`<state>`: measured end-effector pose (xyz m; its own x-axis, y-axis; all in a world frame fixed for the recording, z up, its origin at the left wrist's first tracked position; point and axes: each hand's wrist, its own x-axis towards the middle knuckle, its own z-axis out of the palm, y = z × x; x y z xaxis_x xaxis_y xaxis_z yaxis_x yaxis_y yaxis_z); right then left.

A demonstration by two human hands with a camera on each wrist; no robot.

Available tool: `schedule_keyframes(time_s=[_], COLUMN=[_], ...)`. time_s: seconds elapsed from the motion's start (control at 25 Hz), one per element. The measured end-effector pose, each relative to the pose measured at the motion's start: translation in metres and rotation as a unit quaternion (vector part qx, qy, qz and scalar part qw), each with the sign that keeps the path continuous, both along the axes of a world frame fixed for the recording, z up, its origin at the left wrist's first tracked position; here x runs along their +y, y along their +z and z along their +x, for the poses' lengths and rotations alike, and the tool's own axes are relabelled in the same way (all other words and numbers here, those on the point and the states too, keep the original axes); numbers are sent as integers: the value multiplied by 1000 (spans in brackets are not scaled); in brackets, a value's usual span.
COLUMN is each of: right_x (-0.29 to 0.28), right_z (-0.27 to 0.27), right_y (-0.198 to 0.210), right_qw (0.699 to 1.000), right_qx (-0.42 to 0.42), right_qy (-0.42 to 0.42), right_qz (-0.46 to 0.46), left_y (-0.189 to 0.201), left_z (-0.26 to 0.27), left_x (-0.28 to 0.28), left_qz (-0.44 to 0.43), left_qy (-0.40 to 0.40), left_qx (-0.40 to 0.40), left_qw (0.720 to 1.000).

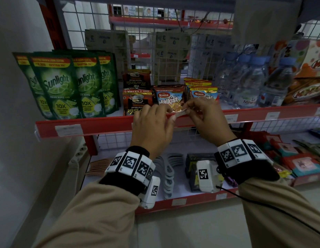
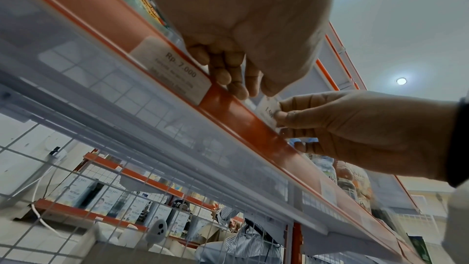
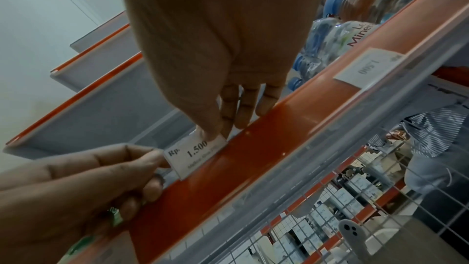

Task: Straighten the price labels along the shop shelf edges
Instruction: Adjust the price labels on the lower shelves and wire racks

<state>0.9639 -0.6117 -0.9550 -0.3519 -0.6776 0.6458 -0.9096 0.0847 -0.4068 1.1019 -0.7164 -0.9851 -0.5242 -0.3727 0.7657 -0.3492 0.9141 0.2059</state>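
Note:
A white price label point(image 1: 181, 112) reading "Rp. 1.500" point(image 3: 195, 154) sits at the top lip of the red shelf edge strip point(image 1: 105, 126), tilted and partly out of it. My left hand point(image 1: 170, 116) pinches its left end between thumb and forefinger point(image 3: 154, 160). My right hand point(image 1: 188, 109) pinches its right end, with the thumb point(image 3: 210, 127) on the face of the label. In the left wrist view the label point(image 2: 266, 107) shows between my left fingers point(image 2: 236, 85) and the right hand point(image 2: 279, 113). An "Rp. 7.000" label point(image 2: 172, 67) lies flat in the strip just to the left.
More labels sit in the strip at the left point(image 1: 68, 130) and right point(image 1: 230, 118), one upside down point(image 3: 365, 67). On the shelf stand Sunlight pouches point(image 1: 62, 86), coffee sachets point(image 1: 136, 97), Malkist packets point(image 1: 169, 99) and water bottles point(image 1: 254, 83). A lower shelf point(image 1: 178, 202) holds small goods.

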Motion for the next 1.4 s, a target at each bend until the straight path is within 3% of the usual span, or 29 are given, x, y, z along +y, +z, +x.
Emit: schedule_keyframes(time_s=[0.16,0.52,0.92,1.2,1.4], right_x=[-1,7,9,14,18], right_z=[4,-1,-4,-5,-4], right_y=[-4,1,3,3,-8], right_qw=[998,984,983,993,993], right_qx=[35,131,122,74,95], right_qy=[-37,-24,-14,-2,-30], right_qz=[28,121,134,95,62], left_y=[-3,-3,-2,-3,-4], left_z=[-2,-5,-4,-3,2], left_x=[0,0,0,1,2], left_qz=[-43,-47,-45,-60,-62], left_qy=[32,60,64,66,62], left_qx=[-37,-68,-79,-74,-51], left_qw=[998,995,994,993,995])
